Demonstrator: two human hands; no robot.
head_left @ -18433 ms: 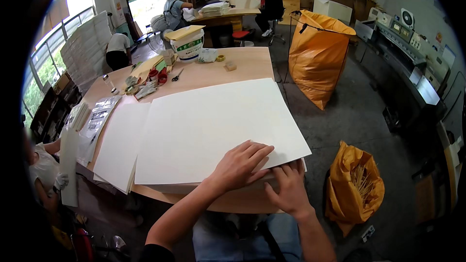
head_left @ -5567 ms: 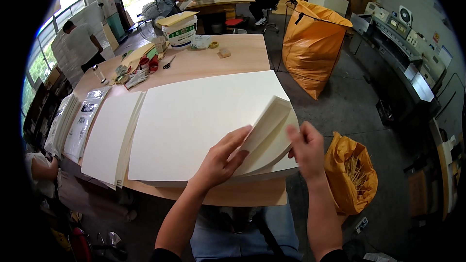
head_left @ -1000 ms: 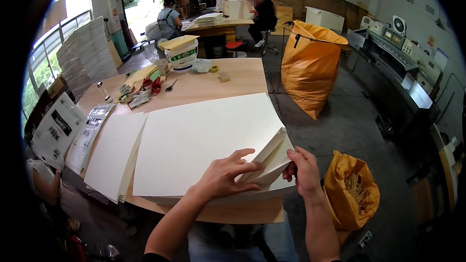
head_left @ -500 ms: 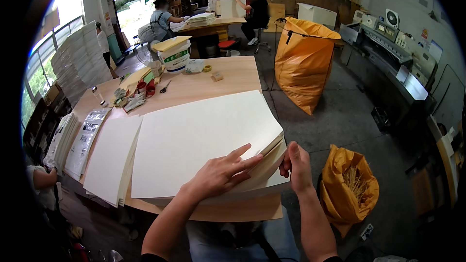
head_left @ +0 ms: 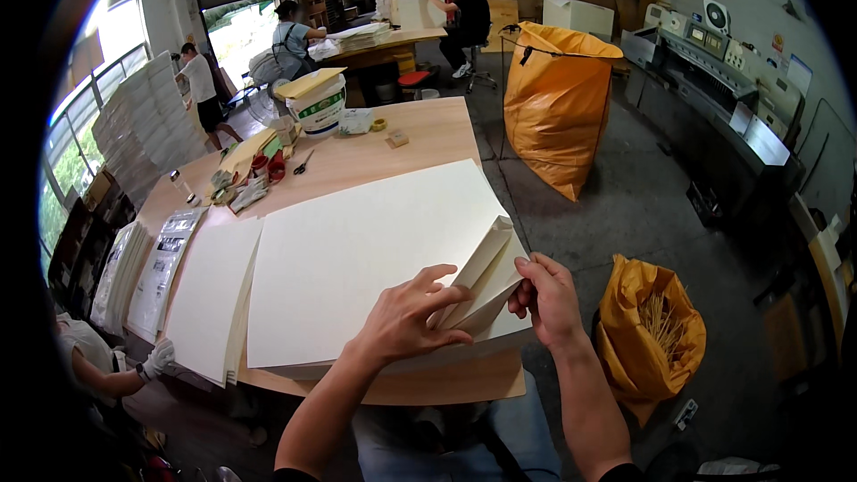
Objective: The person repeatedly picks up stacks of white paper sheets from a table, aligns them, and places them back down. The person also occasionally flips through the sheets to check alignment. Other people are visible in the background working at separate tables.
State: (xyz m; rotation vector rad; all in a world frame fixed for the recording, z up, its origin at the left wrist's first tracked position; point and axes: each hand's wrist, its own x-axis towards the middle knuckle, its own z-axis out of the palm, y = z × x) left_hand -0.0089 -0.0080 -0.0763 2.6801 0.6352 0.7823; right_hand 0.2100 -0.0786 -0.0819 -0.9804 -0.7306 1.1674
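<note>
A thick stack of large white sheets [head_left: 357, 250] lies on the wooden table before me. At its near right corner, the top sheets are bent up and back in a rolled flap [head_left: 482, 254]. My left hand [head_left: 406, 311] rests over the stack, its thumb and curved fingers around the lower end of that flap. Under the flap, my right hand [head_left: 546, 296] pinches the corner of the sheets below between thumb and fingers. Part of that grip is hidden by the fingers. A smaller pile of white sheets [head_left: 210, 290] lies to the left.
A co-worker's gloved hand [head_left: 159, 359] touches the left pile. Scissors [head_left: 304, 162], gloves [head_left: 249, 194] and a white bucket [head_left: 320, 107] stand or lie farther back. Orange bags [head_left: 558, 112] stand on the floor at the right. Other people work behind.
The sheets' corner has been bent back farther, and my right hand has closed on the corner below. At the left, a gloved hand has come onto the smaller pile.
</note>
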